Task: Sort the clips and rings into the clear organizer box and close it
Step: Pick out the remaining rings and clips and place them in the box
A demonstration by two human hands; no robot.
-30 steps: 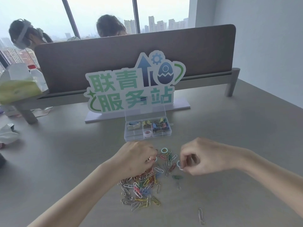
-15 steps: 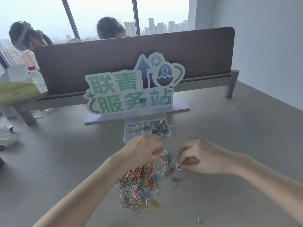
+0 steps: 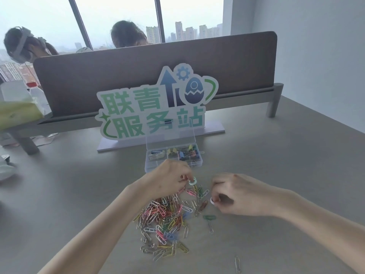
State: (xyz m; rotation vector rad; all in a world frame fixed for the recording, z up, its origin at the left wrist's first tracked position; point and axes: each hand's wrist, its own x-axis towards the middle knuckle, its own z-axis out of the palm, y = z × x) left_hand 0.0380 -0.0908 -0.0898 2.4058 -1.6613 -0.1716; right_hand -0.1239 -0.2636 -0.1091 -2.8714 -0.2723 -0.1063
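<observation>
A heap of coloured paper clips (image 3: 166,220) lies on the grey table in front of me. My left hand (image 3: 169,177) hovers at the heap's far edge and pinches a pale green ring (image 3: 192,181). My right hand (image 3: 235,194), to the right of the heap, pinches a white ring (image 3: 213,200) between curled fingers. Behind my left hand stands the clear organizer box (image 3: 198,161), its lid (image 3: 170,140) upright. Binder clips fill its back compartments. My left hand hides part of the box's front.
A green-and-white sign (image 3: 154,109) stands right behind the box, in front of a brown desk divider (image 3: 138,76). One loose clip (image 3: 237,264) lies near the table's front edge. Two people sit beyond the divider. Bags and a bottle sit at far left.
My left hand has moved forward and right and now holds the green ring that lay at the heap's far edge. My right hand has barely moved with its white ring.
</observation>
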